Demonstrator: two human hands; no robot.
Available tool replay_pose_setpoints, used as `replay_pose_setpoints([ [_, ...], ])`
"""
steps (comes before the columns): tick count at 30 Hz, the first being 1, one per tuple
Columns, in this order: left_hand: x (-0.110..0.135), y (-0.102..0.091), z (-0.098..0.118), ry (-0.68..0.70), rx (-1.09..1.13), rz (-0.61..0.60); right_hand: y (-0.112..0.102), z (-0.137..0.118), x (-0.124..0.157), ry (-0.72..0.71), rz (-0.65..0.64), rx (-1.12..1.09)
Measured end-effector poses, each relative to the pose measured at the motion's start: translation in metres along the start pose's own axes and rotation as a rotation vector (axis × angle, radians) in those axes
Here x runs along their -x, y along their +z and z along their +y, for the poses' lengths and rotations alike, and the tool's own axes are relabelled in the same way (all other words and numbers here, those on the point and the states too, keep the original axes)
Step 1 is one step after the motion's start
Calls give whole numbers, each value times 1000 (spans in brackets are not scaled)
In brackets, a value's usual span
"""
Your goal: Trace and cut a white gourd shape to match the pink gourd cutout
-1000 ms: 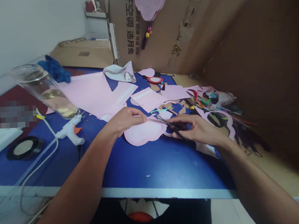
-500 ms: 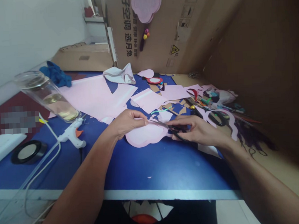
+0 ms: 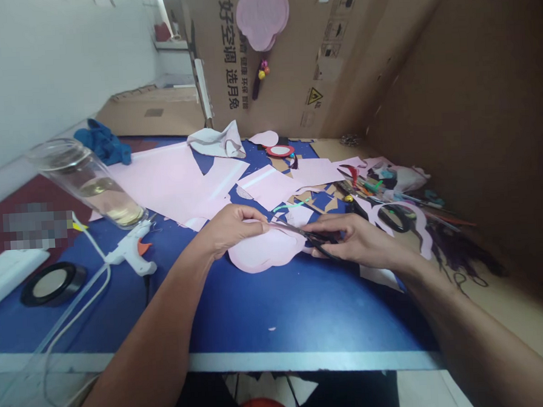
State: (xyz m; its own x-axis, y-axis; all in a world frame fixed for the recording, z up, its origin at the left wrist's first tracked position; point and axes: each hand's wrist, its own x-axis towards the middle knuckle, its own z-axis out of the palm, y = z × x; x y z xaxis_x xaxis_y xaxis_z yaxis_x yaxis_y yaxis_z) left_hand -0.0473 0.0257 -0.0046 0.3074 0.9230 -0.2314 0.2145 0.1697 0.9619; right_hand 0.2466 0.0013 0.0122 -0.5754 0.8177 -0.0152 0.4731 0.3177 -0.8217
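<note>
My left hand (image 3: 239,228) pinches the upper edge of a pink scalloped paper cutout (image 3: 267,252), which is held just above the blue tabletop. Black-handled scissors (image 3: 314,238) are gripped in my right hand (image 3: 353,239), with the thumb and fingers at the handles. Their blades point left along the top edge of the cutout, close to my left fingertips. Whether the blades are fully closed is hard to make out. Behind both hands lie a pink paper piece (image 3: 270,182) and small scraps.
A glue gun (image 3: 132,250), a tape roll (image 3: 52,283) and a glass tumbler (image 3: 110,197) stand left. Large pink sheets (image 3: 165,178) cover the back. Tools and scraps crowd the right, beside cardboard walls (image 3: 284,99). A pink paper flower (image 3: 263,15) hangs on the cardboard.
The view has tilted up slightly, so everything sits a little lower. Both hands, the scissors and the cutout keep nearly the same positions relative to each other.
</note>
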Motion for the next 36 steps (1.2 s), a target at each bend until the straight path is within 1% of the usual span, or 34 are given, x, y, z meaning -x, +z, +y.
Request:
replay_pose_setpoints([
  [4,0,0,0,6,4,1,0,3,0,16,-6,-22],
  [8,0,1,2,1,10,1,0,3,0,-6,-5,3],
  [21,2,0,1,-15,1,-7,1,-2,0,23,-2,-47],
  [36,2,0,-1,-30,16,-18,1,-1,1,31,-13,-12],
])
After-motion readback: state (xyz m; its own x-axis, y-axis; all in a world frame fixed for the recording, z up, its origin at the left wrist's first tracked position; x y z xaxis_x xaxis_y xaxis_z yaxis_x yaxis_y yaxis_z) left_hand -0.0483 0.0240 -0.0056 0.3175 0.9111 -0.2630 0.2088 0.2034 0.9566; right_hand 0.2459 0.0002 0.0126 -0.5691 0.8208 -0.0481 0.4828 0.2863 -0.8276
